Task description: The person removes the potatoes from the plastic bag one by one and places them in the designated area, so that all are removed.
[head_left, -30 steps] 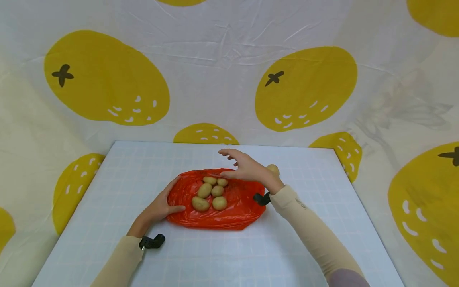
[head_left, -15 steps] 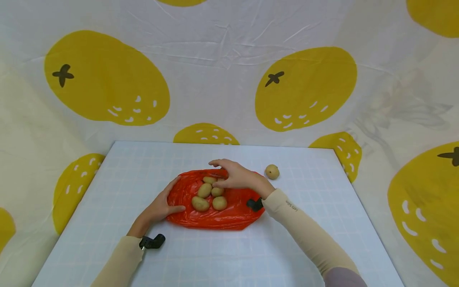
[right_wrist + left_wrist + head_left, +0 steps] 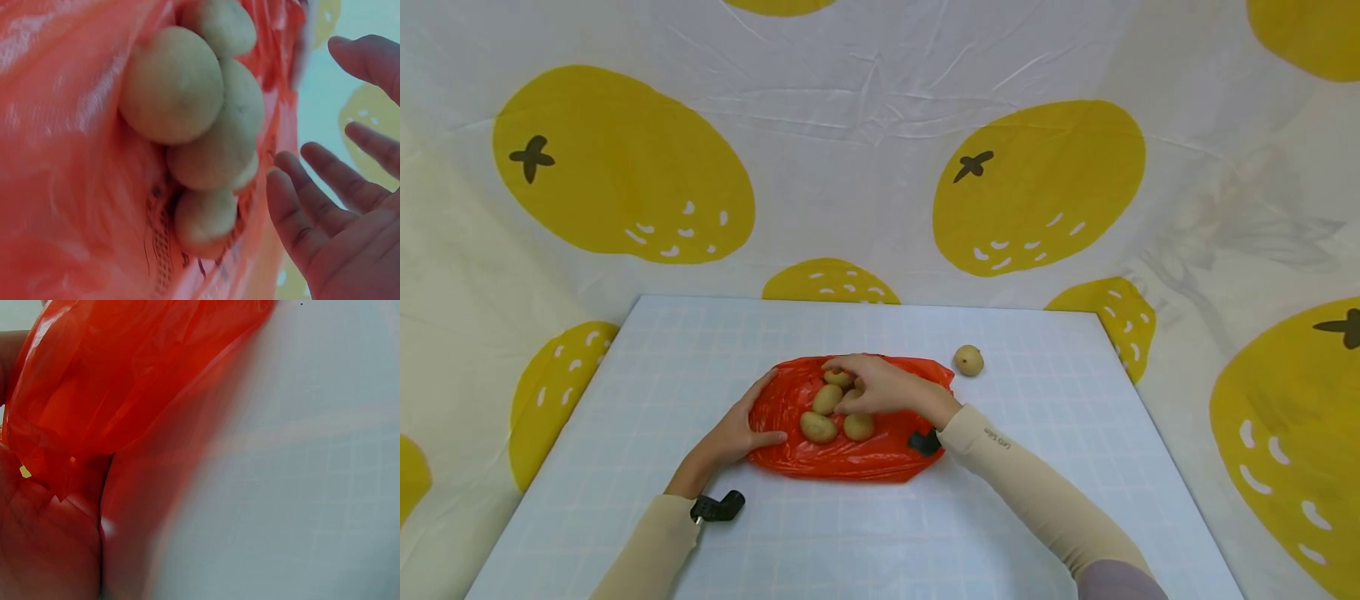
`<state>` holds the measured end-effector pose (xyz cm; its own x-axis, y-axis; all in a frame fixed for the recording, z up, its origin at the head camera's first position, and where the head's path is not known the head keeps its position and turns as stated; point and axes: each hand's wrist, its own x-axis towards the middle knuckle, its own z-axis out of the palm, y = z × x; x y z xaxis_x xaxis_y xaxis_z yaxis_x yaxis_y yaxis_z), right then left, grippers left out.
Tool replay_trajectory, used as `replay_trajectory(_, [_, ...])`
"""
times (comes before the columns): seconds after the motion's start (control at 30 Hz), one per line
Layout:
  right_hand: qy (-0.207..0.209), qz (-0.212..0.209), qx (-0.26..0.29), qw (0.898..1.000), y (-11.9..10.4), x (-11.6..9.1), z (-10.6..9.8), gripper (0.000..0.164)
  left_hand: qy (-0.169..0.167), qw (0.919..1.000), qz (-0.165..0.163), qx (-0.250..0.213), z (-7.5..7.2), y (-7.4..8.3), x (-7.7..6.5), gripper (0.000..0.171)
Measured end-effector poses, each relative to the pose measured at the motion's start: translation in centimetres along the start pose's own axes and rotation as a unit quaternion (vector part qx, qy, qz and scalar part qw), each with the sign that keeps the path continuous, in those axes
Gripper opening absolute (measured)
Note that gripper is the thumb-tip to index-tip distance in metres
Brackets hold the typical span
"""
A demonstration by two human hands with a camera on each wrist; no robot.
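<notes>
A red plastic bag lies on the table with several potatoes bunched on it. My left hand rests against the bag's left end, thumb and fingers spread apart along its edge. In the left wrist view, the palm lies against the red plastic. Over the potatoes, my right hand reaches in from the right and hides part of the group. The right wrist view shows that hand with spread, slightly bent fingers, holding nothing, beside the clustered potatoes.
One loose potato sits on the table behind the bag to the right. The pale checked tabletop surrounds the bag. Behind and beside it hangs a white cloth printed with large yellow fruit. Dark printing shows on the bag in the right wrist view.
My right hand has moved left and down towards me, from the bag's far edge to over the potatoes, uncovering the loose potato. The left hand and the bag look unmoved.
</notes>
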<state>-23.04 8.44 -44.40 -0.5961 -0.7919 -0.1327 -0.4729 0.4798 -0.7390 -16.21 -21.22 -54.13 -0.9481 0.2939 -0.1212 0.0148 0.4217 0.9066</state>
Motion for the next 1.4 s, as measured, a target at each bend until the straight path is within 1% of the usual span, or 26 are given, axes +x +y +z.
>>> replay_trajectory(0.23, [-0.021, -0.022, -0.050, 0.998, -1.2, 0.4, 1.6, 0.063, 0.001, 0.9999, 0.011, -0.004, 0.1, 0.0, 0.0, 0.108])
replay_trajectory(0.4, [-0.026, -0.029, -0.080, 0.996, -1.5, 0.6, 2.5, 0.059, 0.001, 0.9998, 0.019, -0.007, 0.1, 0.0, 0.0, 0.107])
replay_trajectory(0.57, [-0.023, -0.043, -0.130, 0.990, -1.4, 0.8, 2.9, 0.058, 0.001, 0.9998, 0.015, -0.009, 0.1, -0.1, 0.0, 0.107])
replay_trajectory(0.67, [-0.024, -0.046, -0.149, 0.988, -1.4, 0.9, 3.1, 0.059, 0.001, 0.9999, 0.011, -0.011, 0.1, -0.1, 0.0, 0.107])
replay_trajectory(0.97, [-0.043, -0.035, -0.157, 0.986, -1.4, 1.1, 3.4, 0.059, 0.002, 0.9999, 0.005, -0.012, 0.1, 0.0, -0.1, 0.108])
replay_trajectory(1.13, [-0.056, -0.056, -0.157, 0.984, -1.4, 1.4, 4.0, 0.054, 0.001, 0.9998, 0.001, -0.019, 0.2, 0.1, -0.2, 0.109])
replay_trajectory(1.23, [-0.056, -0.061, -0.165, 0.983, -1.4, 1.7, 4.3, 0.053, 0.002, 0.9998, -0.002, -0.017, 0.2, 0.2, -0.2, 0.109])
replay_trajectory(1.4, [-0.047, -0.053, -0.178, 0.982, -1.6, 2.0, 4.7, 0.052, 0.001, 0.9999, -0.003, -0.016, 0.2, 0.2, -0.1, 0.109])
